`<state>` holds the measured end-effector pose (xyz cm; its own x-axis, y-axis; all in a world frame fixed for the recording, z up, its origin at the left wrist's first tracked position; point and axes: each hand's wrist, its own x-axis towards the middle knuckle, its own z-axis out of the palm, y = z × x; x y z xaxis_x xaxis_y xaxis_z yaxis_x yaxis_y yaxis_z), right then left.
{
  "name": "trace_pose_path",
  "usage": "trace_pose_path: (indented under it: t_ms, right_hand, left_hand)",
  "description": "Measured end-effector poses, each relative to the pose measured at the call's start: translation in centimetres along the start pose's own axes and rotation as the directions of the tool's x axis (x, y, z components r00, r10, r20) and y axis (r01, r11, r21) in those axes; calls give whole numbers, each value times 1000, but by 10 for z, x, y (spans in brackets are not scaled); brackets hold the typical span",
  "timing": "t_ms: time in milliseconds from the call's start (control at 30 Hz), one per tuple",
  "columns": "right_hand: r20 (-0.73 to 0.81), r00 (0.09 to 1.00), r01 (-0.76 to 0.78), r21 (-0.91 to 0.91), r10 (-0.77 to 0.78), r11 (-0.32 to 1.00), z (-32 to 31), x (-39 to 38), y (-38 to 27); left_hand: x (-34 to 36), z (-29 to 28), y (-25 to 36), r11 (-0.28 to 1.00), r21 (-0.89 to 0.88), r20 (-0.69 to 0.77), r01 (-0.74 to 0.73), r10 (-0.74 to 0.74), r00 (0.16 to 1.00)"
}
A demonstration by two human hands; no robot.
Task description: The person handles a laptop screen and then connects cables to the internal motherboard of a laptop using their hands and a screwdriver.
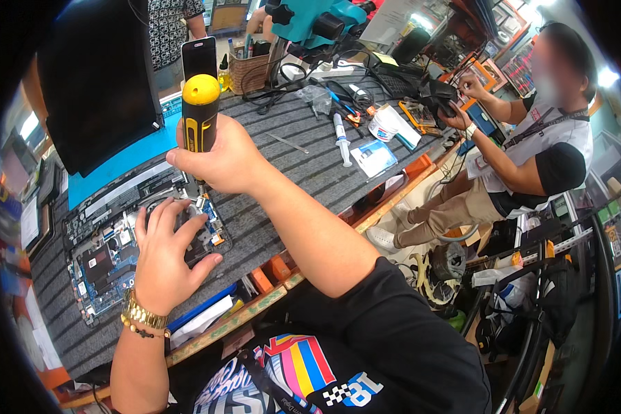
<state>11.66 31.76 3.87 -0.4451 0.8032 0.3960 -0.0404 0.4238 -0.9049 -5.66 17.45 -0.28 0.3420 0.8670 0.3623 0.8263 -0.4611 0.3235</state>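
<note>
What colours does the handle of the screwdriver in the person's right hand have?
The thick plastic screwdriver handle is yellow with black grip panels, held upright by the right hand; the head view shows it best.

A white syringe (341,138) lies on the grey striped tabletop (303,155) at about one o'clock, with a small white tub (383,125) just beyond it. At twelve o'clock stand a wicker basket (248,71) and a teal microscope (317,21). A seated person (531,152) works at three o'clock.

A long table (303,148) with a gray striped mat fills the middle. At two o'clock, shelves (510,58) hold many small boxes. Bright lights (607,76) shine at three o'clock.
</note>
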Motion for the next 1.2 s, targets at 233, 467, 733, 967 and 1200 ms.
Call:
trace_pose_path:
  t_ms: [233,467,733,967,1200]
  right_hand:
    - [-5,1000,17,-20,-17,1000,-1,0,3]
    - [-6,1000,28,-35,-28,999,-1,-2,2]
    - [5,1000,2,35,-2,999,1,-2,-1]
    - [-16,1000,16,14,-16,1000,0,-3,3]
    - [20,1000,-21,-20,21,1000,-1,-5,-3]
  left_hand:
    - [1,-1,2,1000,5,2,3,-3,1000]
    - [1,0,2,1000,4,2,2,-2,1000]
    - [1,-3,4,1000,6,15,16,-16,1000]
    - [3,-2,4,1000,17,12,5,-6,1000]
    - [4,-4,6,1000,2,23,14,-14,1000]
